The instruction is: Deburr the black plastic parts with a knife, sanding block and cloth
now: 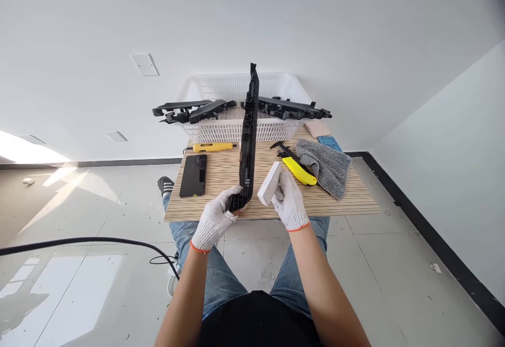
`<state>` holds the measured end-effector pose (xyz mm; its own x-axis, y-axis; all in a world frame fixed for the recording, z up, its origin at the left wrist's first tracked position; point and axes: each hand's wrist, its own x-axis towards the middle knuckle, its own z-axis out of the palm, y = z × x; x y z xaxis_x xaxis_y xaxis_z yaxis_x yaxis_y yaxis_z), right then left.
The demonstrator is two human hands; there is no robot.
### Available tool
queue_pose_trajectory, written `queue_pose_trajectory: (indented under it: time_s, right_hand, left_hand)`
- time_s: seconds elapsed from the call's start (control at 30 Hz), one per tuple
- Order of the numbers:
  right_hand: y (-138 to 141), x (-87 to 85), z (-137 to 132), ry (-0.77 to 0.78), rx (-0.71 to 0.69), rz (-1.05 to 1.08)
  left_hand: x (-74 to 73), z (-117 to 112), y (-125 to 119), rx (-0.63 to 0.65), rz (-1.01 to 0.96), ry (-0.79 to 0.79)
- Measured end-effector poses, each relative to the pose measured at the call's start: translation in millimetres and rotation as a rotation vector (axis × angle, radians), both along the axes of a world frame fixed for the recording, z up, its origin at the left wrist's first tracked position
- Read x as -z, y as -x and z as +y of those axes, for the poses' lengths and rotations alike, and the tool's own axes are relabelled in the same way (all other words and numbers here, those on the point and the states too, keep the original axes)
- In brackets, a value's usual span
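Looking down from the head camera, the left hand (215, 220), in a white knit glove with an orange cuff, has its grip closed around the near end of a long black plastic part (248, 141). That part stands on edge near the middle of the table (355, 202). Its near end is at the table's near edge, and it rises and runs away toward the far side, where its far end crosses in front of a white basket (236, 128).

The right hand (290, 202), gloved the same way, has its grip closed on a white block (270, 184). It holds the block tilted just to the right of the black plastic part's near end; whether the two touch cannot be told.

Across the basket's rim lie more black parts, one bundle sticking out left (193, 110) and one sticking out right (294, 109). On the table's left side a black phone (193, 175) lies flat, with a yellow tool (213, 147) beyond it, close to the basket. Right of the hands are a yellow utility knife (299, 171) and a grey cloth (325, 165) just beside it. A pink pad (316, 128) and a blue pad (330, 143) are at the far right corner. A black cable (79, 241) runs over the floor on the left.
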<state>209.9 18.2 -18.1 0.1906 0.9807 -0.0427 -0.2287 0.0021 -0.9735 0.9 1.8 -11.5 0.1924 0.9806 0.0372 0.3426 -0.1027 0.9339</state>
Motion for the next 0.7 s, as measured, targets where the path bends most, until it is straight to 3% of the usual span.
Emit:
queue_pose_trajectory:
  time_s: [0.1,0.17,0.43,0.7]
  right_hand:
    - [3.4,-7.5,-2.1,0.047,0.018,0.303]
    - [4.3,-11.3,-2.0,0.083,0.012,0.378]
    - [1.9,-9.5,2.7,0.131,0.007,0.513]
    - [5.8,-17.2,-2.6,0.150,0.011,0.486]
  left_hand:
    - [0.4,-0.1,0.0,0.004,0.020,0.001]
    - [1.3,0.0,0.1,-0.007,0.022,0.004]
    - [1.9,0.6,0.2,-0.011,0.022,-0.015]
    - [3.3,1.3,1.4,-0.010,0.086,-0.044]
